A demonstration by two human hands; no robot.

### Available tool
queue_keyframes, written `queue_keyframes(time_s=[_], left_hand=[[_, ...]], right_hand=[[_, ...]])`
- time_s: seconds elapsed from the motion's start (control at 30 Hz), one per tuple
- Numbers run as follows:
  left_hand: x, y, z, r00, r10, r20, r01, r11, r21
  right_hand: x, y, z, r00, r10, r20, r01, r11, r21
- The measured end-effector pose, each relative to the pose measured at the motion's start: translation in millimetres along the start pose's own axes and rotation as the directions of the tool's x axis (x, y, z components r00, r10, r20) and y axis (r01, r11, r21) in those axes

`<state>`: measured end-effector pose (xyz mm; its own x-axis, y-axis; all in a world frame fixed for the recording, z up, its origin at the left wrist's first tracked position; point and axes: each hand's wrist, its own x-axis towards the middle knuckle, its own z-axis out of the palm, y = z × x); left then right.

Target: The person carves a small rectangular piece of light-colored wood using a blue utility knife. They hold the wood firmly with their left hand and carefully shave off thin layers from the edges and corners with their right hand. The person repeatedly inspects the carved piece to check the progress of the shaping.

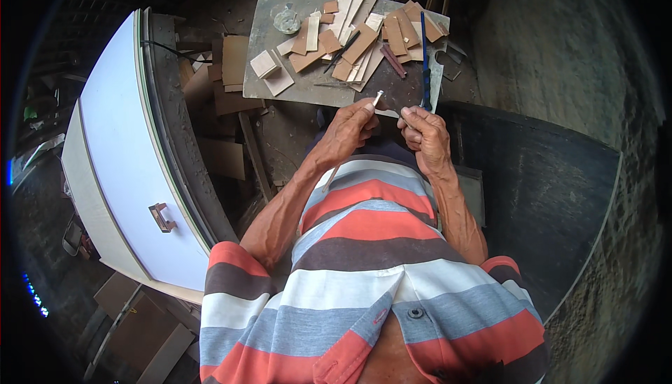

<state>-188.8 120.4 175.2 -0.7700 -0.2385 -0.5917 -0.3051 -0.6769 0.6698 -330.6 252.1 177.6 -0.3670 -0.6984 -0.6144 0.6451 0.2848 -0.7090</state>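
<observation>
My left hand (pixel 350 130) is closed around a thin pale stick (pixel 379 97). The stick's light tip pokes up past my thumb, and its lower part runs down behind the hand toward my striped shirt. Just to the right, my right hand (pixel 427 137) is closed, thumb against bent fingers. It pinches a small dark flat piece that reaches toward the stick; its kind is hard to make out. Both hands are above my lap at the near edge of a low worktable (pixel 262 30). A long slim blue-handled tool (pixel 426 86) lies on the table close beyond my right hand.
Several brown and pale wood offcuts (pixel 364 41) cover the table, with a black pen-like tool (pixel 343 51), dark red strips (pixel 393 60) and a clear container (pixel 286 21). A white panel with a small handle (pixel 162 217) stands left. A dark board (pixel 539 181) lies right, beside a rough wall.
</observation>
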Motion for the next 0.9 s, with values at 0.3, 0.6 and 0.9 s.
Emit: queue_keyframes(time_s=[0.3,0.6,0.9], left_hand=[[-4,2,9,0.994,0.073,-0.081,-0.054,0.975,0.217],[3,-12,16,0.963,0.203,-0.179,-0.160,0.959,0.233],[7,-20,26,0.872,0.310,-0.378,-0.162,0.913,0.375]], right_hand=[[9,-6,2,0.995,-0.012,0.095,0.031,0.978,-0.207],[14,-3,-4,0.992,0.014,0.127,0.004,0.990,-0.144],[15,10,1,0.989,-0.147,0.018,0.148,0.972,-0.182]])
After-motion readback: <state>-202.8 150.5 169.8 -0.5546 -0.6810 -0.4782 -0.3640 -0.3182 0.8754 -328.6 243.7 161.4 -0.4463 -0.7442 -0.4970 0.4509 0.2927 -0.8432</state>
